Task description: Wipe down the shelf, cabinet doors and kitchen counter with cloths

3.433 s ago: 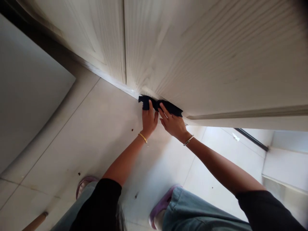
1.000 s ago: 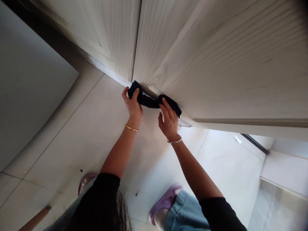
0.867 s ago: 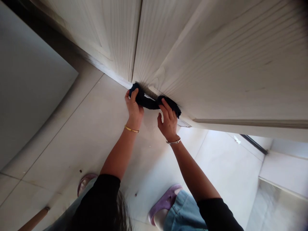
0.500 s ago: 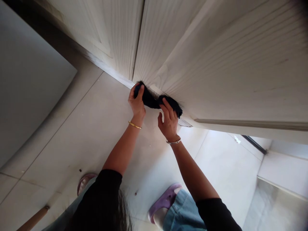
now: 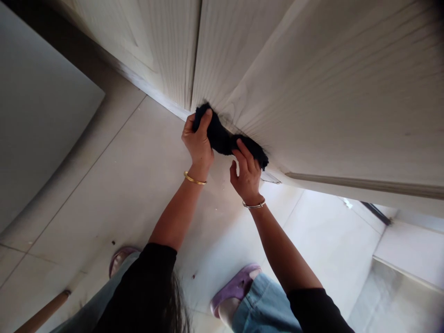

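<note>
Just above the middle of the frame, we have a dark navy cloth [image 5: 219,136] stretched along the bottom edge of a pale wood-grained panel [image 5: 312,101]. Our left hand [image 5: 199,142] grips its upper-left end, thumb on the near side and fingers curled behind, so the cloth is pinched between them. Our right hand [image 5: 247,171] is lower and to the right: its fingers rest on the cloth's other end, while the thumb stands apart with a visible gap. We cannot tell how firmly these fingers press. Between our hands the cloth narrows; it seems to meet the panel, but whether it touches along its whole length is unclear.

With both hands on the cloth, we judge this handling to be under way, not finished. The cloth spans only part of the bottom edge; more of that edge shows beyond it, towards the upper left and the right. Nothing marks one stretch as done and another as left, so we cannot give the share. Below, the tiled floor [image 5: 118,189] carries small dark specks, with a purple slipper [image 5: 236,290] at the lower middle.
</note>
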The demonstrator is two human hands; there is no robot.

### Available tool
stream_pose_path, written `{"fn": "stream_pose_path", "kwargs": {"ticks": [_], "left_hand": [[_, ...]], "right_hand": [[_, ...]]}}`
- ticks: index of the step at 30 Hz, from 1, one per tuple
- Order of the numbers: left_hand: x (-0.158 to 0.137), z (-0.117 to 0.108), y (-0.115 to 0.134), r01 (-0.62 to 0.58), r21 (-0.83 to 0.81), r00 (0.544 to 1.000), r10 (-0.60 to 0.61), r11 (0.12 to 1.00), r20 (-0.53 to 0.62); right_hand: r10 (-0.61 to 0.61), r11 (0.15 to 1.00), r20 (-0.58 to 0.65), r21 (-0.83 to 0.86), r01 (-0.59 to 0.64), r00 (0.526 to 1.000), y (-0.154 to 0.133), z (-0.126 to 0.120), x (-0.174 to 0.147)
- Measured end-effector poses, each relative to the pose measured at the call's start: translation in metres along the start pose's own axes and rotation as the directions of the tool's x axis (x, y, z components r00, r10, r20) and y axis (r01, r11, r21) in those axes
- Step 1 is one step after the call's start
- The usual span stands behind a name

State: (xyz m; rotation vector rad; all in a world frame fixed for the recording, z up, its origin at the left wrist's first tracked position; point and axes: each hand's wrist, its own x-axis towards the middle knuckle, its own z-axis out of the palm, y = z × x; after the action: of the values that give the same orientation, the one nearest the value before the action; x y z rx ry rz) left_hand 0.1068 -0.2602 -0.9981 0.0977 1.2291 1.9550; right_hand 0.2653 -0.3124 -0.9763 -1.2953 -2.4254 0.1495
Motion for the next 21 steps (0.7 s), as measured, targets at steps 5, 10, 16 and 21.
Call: {"fn": "stream_pose_path", "kwargs": {"ticks": [5, 10, 16, 21], "left_hand": [[-0.009, 0.002, 0.001, 0.066, 0.002, 0.995, -0.066, 0.998, -0.078], [-0.013, 0.013, 0.014, -0.061, -0.025, 0.998, 0.06, 0.998, -0.032], [0.002, -0.003, -0.005, -0.056, 0.123, 0.998, 0.06, 0.991, -0.029], [0.0, -0.007, -0.011, -0.055, 0.112, 0.998, 0.059, 0.992, -0.034]], "right_hand": [[-0.024, 1.0, -0.016, 0.019, 0.025, 1.0, -0.001, -0.002, 0.002], [0.0, 1.0, 0.015, 0.013, 0.0, 1.0, 0.0, -0.002, 0.001], [-0.013, 1.0, -0.005, -0.005, 0.013, 1.0, -0.002, 0.002, 0.001], [0.016, 1.0, 0.016, -0.023, -0.016, 1.0, -0.005, 0.005, 0.002]]}}
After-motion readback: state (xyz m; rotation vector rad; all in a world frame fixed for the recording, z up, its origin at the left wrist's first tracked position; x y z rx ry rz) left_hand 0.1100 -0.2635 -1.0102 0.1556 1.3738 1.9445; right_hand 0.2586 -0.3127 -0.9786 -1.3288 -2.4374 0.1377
